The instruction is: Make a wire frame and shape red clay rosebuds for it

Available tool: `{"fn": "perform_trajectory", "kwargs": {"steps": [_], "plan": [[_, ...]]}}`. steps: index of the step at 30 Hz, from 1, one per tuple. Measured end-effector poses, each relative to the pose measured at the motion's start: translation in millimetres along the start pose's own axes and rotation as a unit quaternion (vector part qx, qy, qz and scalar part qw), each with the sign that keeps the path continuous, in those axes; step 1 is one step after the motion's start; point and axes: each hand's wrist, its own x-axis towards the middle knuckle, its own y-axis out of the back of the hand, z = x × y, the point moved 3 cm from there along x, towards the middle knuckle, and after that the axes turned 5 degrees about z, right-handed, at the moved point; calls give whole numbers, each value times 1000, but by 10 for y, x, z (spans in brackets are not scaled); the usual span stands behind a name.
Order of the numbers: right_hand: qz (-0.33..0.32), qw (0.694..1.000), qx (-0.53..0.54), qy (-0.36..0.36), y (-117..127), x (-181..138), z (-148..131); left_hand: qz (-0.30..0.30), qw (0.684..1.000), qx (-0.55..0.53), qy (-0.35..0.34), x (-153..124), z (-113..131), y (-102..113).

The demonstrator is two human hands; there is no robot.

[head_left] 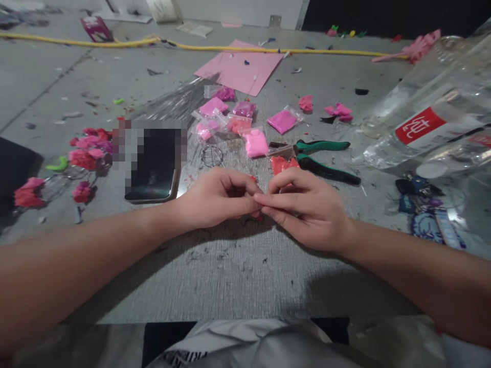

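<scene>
Grey tabletop, littered with scraps. Phone, dark screen up, left of centre. Green-handled pliers lying flat, right of centre. Small clear bags of pink and magenta pieces clustered behind, one pink bag set apart. Pink paper sheet further back. Yellow cable across the far edge. Finished pink and red flowers at left. Clear plastic bottle, red label, at right. Small wire ring beside the phone.

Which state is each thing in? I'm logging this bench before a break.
left hand: fingers pinched on a small red piece
right hand: fingers pinched on the same piece
pliers: lying flat, handles apart
phone: face up, screen dark
pink bags: lying flat
</scene>
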Motion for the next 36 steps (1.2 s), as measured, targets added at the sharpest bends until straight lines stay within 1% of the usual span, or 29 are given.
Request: {"fn": "perform_trajectory", "kwargs": {"steps": [6, 11, 14, 17, 19, 20, 21, 24, 25, 26, 29, 31, 33, 35, 36], "plan": [[-3, 999, 30, -27, 27, 8, -17, -23, 998, 54, -15, 12, -42, 11], [-5, 998, 39, -55, 36, 13, -35, -13, 997, 68, -31, -24, -53, -7], [-11, 992, 60, -107, 31, 20, -24, 5, 995, 87, -55, -40, -64, -19], [-21, 977, 90, -192, 10, 32, -8, 26, 988, 128, -85, -50, -68, -26], [-19, 956, 138, -260, -13, 33, 5, 43, 981, 157, -105, -60, -61, -31], [-17, 938, 171, -300, -28, 27, 15, 50, 978, 168, -114, -67, -55, -35], [-19, 914, 209, -346, -47, 15, 27, 57, 975, 176, -121, -75, -50, -40], [-38, 828, 299, -473, -106, -45, 62, 77, 971, 178, -141, -94, -30, -56], [-43, 807, 314, -498, -116, -61, 74, 82, 971, 172, -147, -96, -25, -60], [-49, 793, 323, -513, -121, -72, 87, 86, 972, 163, -148, -94, -21, -63], [-34, 782, 349, -515, -108, -67, 137, 86, 985, 110, -106, -58, -36, -59], [-18, 779, 381, -497, -96, -50, 164, 91, 991, 73, -59, -26, -53, -47], [-6, 782, 407, -472, -83, -36, 180, 97, 993, 55, -28, -5, -59, -32], [-3, 788, 421, -450, -73, -37, 190, 100, 993, 54, -23, -2, -51, -10], [0, 791, 427, -438, -67, -43, 196, 94, 993, 64, -33, -7, -40, 2]]}}
